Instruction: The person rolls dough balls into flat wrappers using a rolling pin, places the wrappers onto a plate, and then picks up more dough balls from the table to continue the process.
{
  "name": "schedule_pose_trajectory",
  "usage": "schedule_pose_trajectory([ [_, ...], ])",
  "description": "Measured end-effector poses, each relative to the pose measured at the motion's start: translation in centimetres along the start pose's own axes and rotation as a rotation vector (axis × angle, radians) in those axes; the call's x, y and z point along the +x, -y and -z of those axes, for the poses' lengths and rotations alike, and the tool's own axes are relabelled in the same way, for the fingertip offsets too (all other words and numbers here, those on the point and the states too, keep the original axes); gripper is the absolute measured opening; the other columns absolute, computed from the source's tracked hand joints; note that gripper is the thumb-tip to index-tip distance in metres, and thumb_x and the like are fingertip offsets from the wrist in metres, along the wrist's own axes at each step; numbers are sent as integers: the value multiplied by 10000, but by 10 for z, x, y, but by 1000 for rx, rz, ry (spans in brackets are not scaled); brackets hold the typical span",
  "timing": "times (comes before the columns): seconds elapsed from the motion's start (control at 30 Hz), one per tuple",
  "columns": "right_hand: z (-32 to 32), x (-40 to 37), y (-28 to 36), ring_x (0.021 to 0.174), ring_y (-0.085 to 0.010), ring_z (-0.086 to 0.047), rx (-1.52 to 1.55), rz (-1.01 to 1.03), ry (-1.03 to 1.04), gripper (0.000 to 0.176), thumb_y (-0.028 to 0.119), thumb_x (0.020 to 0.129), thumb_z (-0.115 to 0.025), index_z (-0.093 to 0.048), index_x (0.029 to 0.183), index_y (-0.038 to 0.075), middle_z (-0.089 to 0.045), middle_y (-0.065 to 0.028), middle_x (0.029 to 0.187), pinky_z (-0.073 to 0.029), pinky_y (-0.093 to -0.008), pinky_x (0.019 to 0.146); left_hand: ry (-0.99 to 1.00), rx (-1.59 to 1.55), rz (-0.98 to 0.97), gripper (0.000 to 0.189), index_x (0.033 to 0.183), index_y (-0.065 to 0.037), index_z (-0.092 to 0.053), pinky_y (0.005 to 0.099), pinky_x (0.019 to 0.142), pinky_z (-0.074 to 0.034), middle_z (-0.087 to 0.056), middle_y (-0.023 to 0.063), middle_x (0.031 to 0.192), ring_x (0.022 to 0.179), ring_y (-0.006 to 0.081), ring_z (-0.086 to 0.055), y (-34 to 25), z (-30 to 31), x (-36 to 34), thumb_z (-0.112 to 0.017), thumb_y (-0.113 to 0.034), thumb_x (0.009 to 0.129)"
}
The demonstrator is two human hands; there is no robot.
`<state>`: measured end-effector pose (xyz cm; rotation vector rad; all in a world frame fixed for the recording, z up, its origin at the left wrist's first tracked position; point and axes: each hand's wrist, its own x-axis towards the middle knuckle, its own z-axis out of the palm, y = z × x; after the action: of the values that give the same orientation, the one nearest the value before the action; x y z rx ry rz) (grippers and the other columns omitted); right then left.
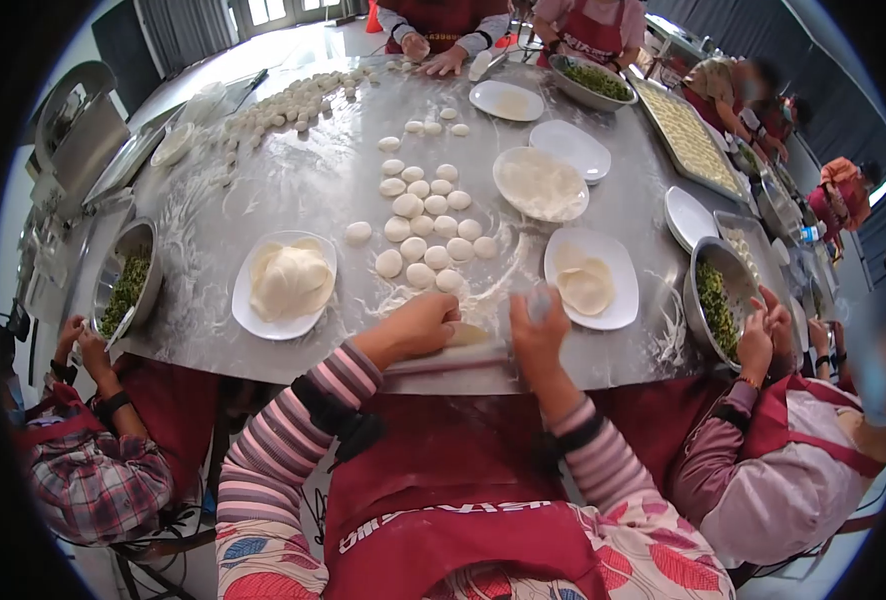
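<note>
At the near edge of the steel table, my left hand (pixel 423 327) has its fingers curled at the rim of a flat dough wrapper (pixel 471 336). My right hand (pixel 540 330) is closed at the right end of a rolling pin (pixel 453 366), which shows as a motion-smeared bar along the table edge. Just beyond my hands lie several small dough discs (pixel 420 250) on loose flour. To the left stands a white plate (pixel 246 318) with a stack of rolled wrappers (pixel 291 280). On the right, another white plate (pixel 618 300) holds a few thin wrappers (pixel 585 287).
Metal bowls of chopped green filling stand at left (pixel 147 270) and right (pixel 708 255), with co-workers' hands by them. More plates (pixel 570 150) and a tray of dumplings (pixel 688 135) lie further right. Dough pieces (pixel 298 103) are heaped at the far left. People work across the table.
</note>
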<state>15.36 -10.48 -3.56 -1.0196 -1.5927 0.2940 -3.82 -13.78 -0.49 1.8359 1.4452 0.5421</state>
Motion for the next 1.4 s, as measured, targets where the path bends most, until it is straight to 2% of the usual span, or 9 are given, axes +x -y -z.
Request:
schedule_pose_trajectory([
  [0.33, 24, -15, 10, 546, -350, -546, -62, 120, 89, 284, 88, 719, -674, -485, 917, 13, -550, -162, 647, -433, -398, 489, -41, 17, -5, 191, 875, 16, -577, 354, 682, -454, -614, 200, 819, 769, 296, -597, 13, 0, 4, -547, -116, 740],
  [0.4, 23, -20, 11, 551, -332, -548, 49, -58, 53, 257, 74, 722, -665, -490, 901, 17, -541, -144, 641, -432, -388, 490, -27, -9, 1, 198, 882, 17, -573, 357, 682, -453, -611, 202, 818, 775, 301, -595, 12, 1, -2, -550, -117, 737],
  [0.43, 10, 0, 5, 531, -322, -536, -115, 227, -11, 247, 72, 721, -667, -492, 887, 20, -528, -128, 610, -430, -381, 495, -10, -36, -2, 206, 889, 18, -570, 360, 681, -452, -609, 204, 818, 782, 305, -592, 9, 1, -6, -553, -117, 735],
  [0.53, -25, 30, 1, 515, -321, -515, 96, -80, 75, 235, 70, 719, -668, -495, 871, 23, -514, -119, 592, -426, -379, 500, -102, 80, 35, 197, 874, 13, -576, 365, 682, -452, -608, 203, 815, 781, 315, -590, -1, -1, 4, -561, -122, 730],
  [0.67, 6, 6, 0, 495, -314, -523, -53, 146, 32, 255, 64, 702, -685, -489, 861, 29, -533, -129, 587, -420, -378, 483, 66, 145, 8, 189, 854, 2, -587, 371, 674, -454, -609, 203, 824, 771, 319, -592, 4, 0, 12, -582, -130, 719],
  [0.87, 12, -8, 15, 514, -336, -543, 140, -64, -17, 264, 74, 705, -689, -490, 872, 27, -541, -146, 588, -433, -378, 479, -54, 31, 68, 171, 796, 16, -591, 384, 653, -455, -606, 207, 758, 732, 319, -596, -1, -1, -7, -563, -144, 741],
  [1.13, 10, -2, 7, 556, -364, -566, 71, 48, 8, 305, 108, 716, -694, -473, 919, 52, -535, -164, 606, -435, -410, 474, 78, 166, 76, 248, 807, 4, -615, 450, 703, -442, -599, 248, 805, 793, 396, -579, -26, 7, 0, -524, -221, 756],
  [1.33, 32, -13, 25, 508, -272, -555, 191, -58, 47, 212, 59, 723, -691, -499, 812, 37, -538, -117, 616, -433, -336, 467, 38, -334, -74, 271, 939, 30, -559, 275, 652, -436, -580, 50, 815, 769, 98, -516, -60, 4, 74, -596, -195, 793],
  [1.4, 30, -12, 21, 508, -267, -556, 237, -91, 65, 216, 58, 722, -694, -497, 807, 36, -534, -119, 614, -435, -335, 470, -39, -703, -52, 343, 1018, 36, -525, 291, 734, -437, -568, 70, 896, 846, 139, -522, -71, 16, 95, -588, -246, 832],
])
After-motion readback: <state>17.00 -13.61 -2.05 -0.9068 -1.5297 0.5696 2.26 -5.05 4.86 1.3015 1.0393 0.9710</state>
